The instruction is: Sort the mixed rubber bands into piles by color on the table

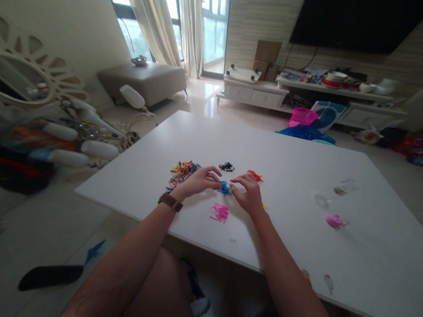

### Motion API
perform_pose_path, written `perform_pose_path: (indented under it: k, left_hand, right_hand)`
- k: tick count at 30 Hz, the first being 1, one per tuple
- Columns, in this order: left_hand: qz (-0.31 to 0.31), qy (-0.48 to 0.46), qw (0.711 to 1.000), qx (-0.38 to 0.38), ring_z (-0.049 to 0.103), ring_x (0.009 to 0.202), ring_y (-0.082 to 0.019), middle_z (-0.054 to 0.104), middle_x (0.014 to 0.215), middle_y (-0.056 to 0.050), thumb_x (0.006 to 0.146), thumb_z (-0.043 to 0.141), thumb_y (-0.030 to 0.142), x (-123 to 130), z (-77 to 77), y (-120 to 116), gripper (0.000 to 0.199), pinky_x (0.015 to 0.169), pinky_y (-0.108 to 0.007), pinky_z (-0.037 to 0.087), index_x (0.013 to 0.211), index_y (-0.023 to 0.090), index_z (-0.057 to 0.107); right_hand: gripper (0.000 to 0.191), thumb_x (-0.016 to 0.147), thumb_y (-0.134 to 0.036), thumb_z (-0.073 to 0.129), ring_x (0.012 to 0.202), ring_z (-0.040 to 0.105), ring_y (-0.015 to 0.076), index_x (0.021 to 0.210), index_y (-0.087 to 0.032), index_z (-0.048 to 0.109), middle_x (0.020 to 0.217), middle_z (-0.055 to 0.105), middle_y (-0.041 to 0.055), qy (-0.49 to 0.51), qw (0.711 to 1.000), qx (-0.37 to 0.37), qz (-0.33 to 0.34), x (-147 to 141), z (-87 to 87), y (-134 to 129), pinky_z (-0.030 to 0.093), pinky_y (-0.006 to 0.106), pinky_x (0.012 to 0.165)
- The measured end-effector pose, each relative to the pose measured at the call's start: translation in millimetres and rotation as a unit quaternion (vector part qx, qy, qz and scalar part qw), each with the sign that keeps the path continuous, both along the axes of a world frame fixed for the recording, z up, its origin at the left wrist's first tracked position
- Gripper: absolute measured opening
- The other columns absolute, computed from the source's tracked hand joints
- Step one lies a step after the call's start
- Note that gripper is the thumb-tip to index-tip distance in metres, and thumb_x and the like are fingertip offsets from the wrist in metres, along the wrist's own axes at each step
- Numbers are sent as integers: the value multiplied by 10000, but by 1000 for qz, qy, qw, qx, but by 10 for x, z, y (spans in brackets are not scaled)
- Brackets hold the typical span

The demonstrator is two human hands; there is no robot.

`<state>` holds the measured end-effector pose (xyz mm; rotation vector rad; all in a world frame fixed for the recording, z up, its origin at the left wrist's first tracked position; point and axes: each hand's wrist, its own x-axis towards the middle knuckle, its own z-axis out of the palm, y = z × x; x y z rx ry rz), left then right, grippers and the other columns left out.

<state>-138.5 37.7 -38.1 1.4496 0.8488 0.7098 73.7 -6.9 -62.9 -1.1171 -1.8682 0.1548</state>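
Observation:
Both my hands are over a small pile of blue bands (225,188), which look like little elastic hair ties. My left hand (202,181), with a brown strap on its wrist, comes in from the left; its fingers are curved and apart, the tips at the pile's edge. From the right, my right hand (248,192) reaches the other edge, fingers bent and thumb a little apart. I see nothing held in either. Around them lie a mixed multicoloured pile (181,173), black bands (227,167), red bands (256,175) and pink bands (219,212). A bit of yellow (264,206) shows beside my right wrist.
The white table (299,171) carries a clear container (345,187), a clear round piece (322,200) and a pink object (335,220) on the right. A small clear item (328,283) lies by the front edge. A lamp-like fixture (97,149) stands off the left edge.

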Motion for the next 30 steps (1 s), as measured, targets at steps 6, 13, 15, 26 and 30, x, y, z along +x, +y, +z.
perform_pose_path:
  k: [6, 13, 15, 26, 30]
  left_hand:
    - [-5, 1, 1000, 4, 683, 736, -171, 708, 768, -54, 695, 803, 275, 22, 19, -6, 367, 700, -295, 529, 976, 140, 609]
    - [-6, -6, 1000, 0, 688, 722, -175, 720, 767, -65, 679, 819, 272, 35, 21, -14, 367, 692, -298, 533, 954, 130, 622]
    - [0, -11, 1000, 2, 689, 723, -173, 722, 767, -68, 674, 825, 274, 38, 20, -10, 366, 692, -293, 530, 944, 129, 625]
    - [22, -17, 1000, 14, 687, 737, -164, 729, 773, -70, 651, 841, 246, 45, 42, -5, 352, 721, -292, 526, 902, 120, 627]
    - [22, -15, 1000, 9, 690, 740, -168, 730, 781, -71, 653, 842, 253, 44, 52, -12, 353, 724, -298, 527, 904, 123, 629]
  right_hand:
    - [124, 859, -235, 666, 883, 578, 228, 971, -243, 719, 866, 678, 48, 10, 999, -8, 47, -68, -8, -19, 491, 397, 811]
    - [67, 876, -233, 657, 866, 567, 219, 905, -232, 716, 832, 668, 48, 11, 998, -14, 53, -82, -13, -15, 491, 380, 789]
    - [58, 874, -231, 658, 865, 567, 218, 889, -231, 713, 828, 666, 47, 9, 999, -16, 50, -77, -11, -15, 489, 377, 788]
    - [47, 865, -239, 661, 854, 566, 221, 848, -231, 704, 814, 662, 44, 7, 999, -29, 43, -74, -25, -19, 477, 374, 785]
    - [57, 867, -240, 652, 861, 567, 226, 853, -236, 708, 815, 660, 46, 6, 998, -38, 43, -77, -7, -30, 480, 384, 792]
